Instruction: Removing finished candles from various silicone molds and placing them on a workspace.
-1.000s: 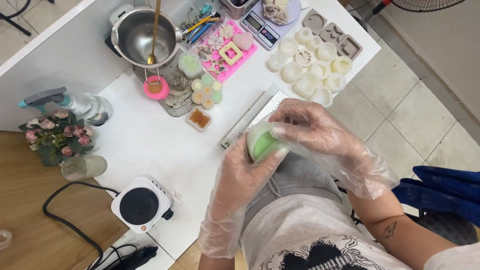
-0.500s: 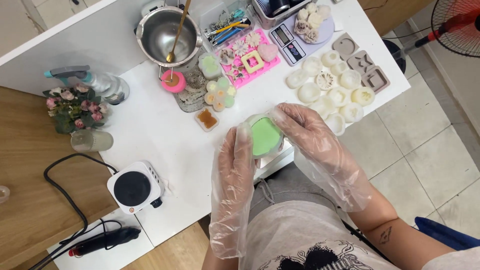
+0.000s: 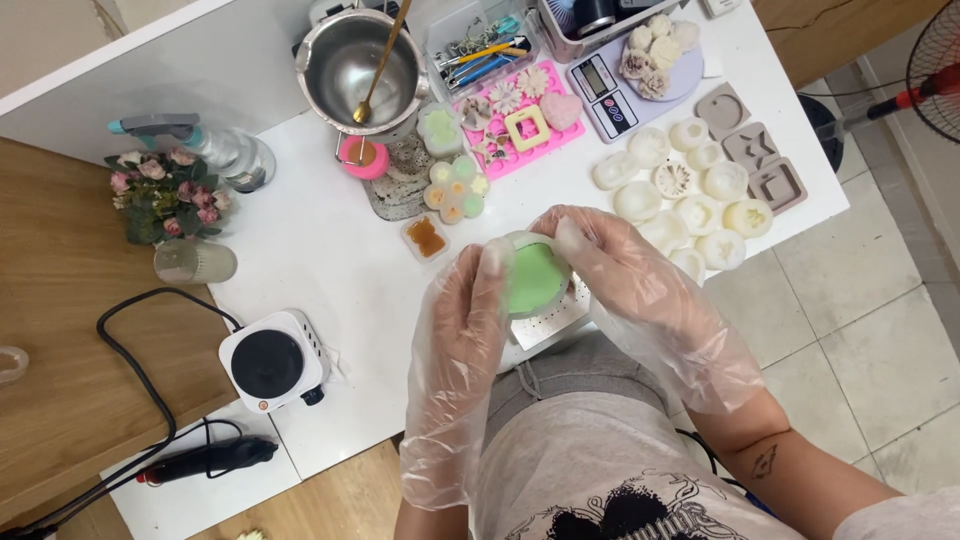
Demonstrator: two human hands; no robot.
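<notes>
Both gloved hands cup a round green-filled mould (image 3: 533, 276) over the white counter (image 3: 330, 250) edge: left hand (image 3: 462, 330) grips its side, right hand (image 3: 625, 275) pinches the rim. Peeling evenly all round seems wisest. At 11 o'clock, a steel pot (image 3: 355, 65) holds a gold spoon (image 3: 380, 65); a small dish (image 3: 426, 237) holds amber wax.

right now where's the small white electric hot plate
In the head view the small white electric hot plate sits at the white table's near left edge, left of the gloved left hand and below the flower pot.
</notes>
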